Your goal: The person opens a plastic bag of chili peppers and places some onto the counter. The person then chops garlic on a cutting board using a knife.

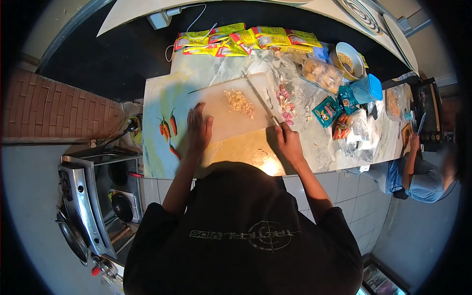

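A white cutting board (pixel 221 128) lies on the table with a pile of chopped pale pieces, apparently garlic (pixel 239 102), near its middle. My left hand (pixel 199 129) rests at the board's left side with its fingers extended and holds nothing. At the right side, my right hand (pixel 289 142) is closed round the handle of a knife (pixel 260 98), whose blade points up and to the left over the board. Pinkish shallots or garlic cloves (pixel 285 103) lie just right of the knife. Orange-red chillies (pixel 173 125) sit left of my left hand.
Yellow packets (pixel 246 40) line the table's back. A bowl (pixel 346 61), a plastic food container (pixel 322 74), teal packets (pixel 327 111), a blue-lidded container (pixel 368 89) and plastic bags (pixel 361 129) stand right. Another person (pixel 423 177) holds a knife at far right. A stove (pixel 81 206) is at left.
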`<control>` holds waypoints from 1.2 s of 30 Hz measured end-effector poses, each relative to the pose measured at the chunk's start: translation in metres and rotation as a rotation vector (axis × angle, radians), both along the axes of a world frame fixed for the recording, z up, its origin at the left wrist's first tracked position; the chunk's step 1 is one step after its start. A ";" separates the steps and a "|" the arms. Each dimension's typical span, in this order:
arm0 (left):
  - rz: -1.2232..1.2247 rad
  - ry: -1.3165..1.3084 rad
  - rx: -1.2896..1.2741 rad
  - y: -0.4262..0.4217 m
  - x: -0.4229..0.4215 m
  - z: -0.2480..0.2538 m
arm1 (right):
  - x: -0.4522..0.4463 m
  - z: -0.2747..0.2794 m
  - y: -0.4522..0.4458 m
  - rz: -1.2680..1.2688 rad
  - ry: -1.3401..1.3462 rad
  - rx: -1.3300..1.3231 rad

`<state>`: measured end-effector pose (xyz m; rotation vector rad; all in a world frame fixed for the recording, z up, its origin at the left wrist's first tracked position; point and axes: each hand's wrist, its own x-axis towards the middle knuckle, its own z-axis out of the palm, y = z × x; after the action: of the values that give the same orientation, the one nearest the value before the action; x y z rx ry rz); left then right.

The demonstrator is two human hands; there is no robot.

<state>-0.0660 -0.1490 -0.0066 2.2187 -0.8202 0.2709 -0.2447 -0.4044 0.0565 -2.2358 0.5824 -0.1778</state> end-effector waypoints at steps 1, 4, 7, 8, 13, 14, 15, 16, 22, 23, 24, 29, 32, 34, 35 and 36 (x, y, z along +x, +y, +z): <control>0.005 -0.005 0.003 0.000 -0.001 0.000 | 0.002 0.004 -0.001 -0.022 0.030 0.004; 0.012 0.002 -0.001 -0.001 -0.001 0.001 | -0.001 -0.002 0.001 0.067 -0.010 -0.038; 0.007 0.011 -0.003 -0.001 -0.001 0.003 | 0.003 0.007 -0.001 0.128 0.050 -0.017; 0.004 0.011 -0.001 -0.001 -0.002 0.004 | 0.006 0.005 -0.006 0.126 0.050 -0.015; 0.009 0.003 0.005 -0.001 -0.002 0.004 | 0.042 0.024 -0.057 0.280 0.032 -0.311; 0.002 0.001 0.006 -0.001 0.000 0.004 | 0.051 0.023 -0.071 0.329 0.049 -0.401; -0.026 0.005 0.015 0.000 0.003 0.006 | 0.060 0.023 -0.082 0.370 0.053 -0.430; -0.052 0.009 0.024 0.001 0.006 0.006 | 0.068 0.024 -0.091 0.413 0.056 -0.460; -0.198 0.092 0.067 0.012 0.036 0.011 | 0.096 0.025 -0.119 0.494 0.152 -0.489; -0.191 0.094 0.066 0.013 0.038 0.011 | 0.096 0.027 -0.119 0.501 0.197 -0.463; -0.194 0.120 0.063 0.013 0.038 0.014 | 0.093 0.025 -0.120 0.509 0.197 -0.463; -0.172 0.192 0.064 0.011 0.035 0.020 | 0.080 0.032 -0.123 0.565 0.239 -0.455; -0.178 0.155 0.054 0.012 0.037 0.014 | 0.077 0.030 -0.127 0.543 0.256 -0.481; -0.192 0.121 0.040 0.012 0.038 0.013 | 0.082 0.029 -0.125 0.499 0.192 -0.490; -0.197 0.117 0.043 0.012 0.039 0.013 | 0.086 0.030 -0.122 0.498 0.168 -0.506; -0.198 0.130 0.036 0.011 0.038 0.015 | 0.088 0.030 -0.121 0.497 0.143 -0.523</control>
<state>-0.0282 -0.1377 0.0088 2.1430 -0.9702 0.0163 -0.1566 -0.5250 0.0868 -2.8410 0.0289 0.0995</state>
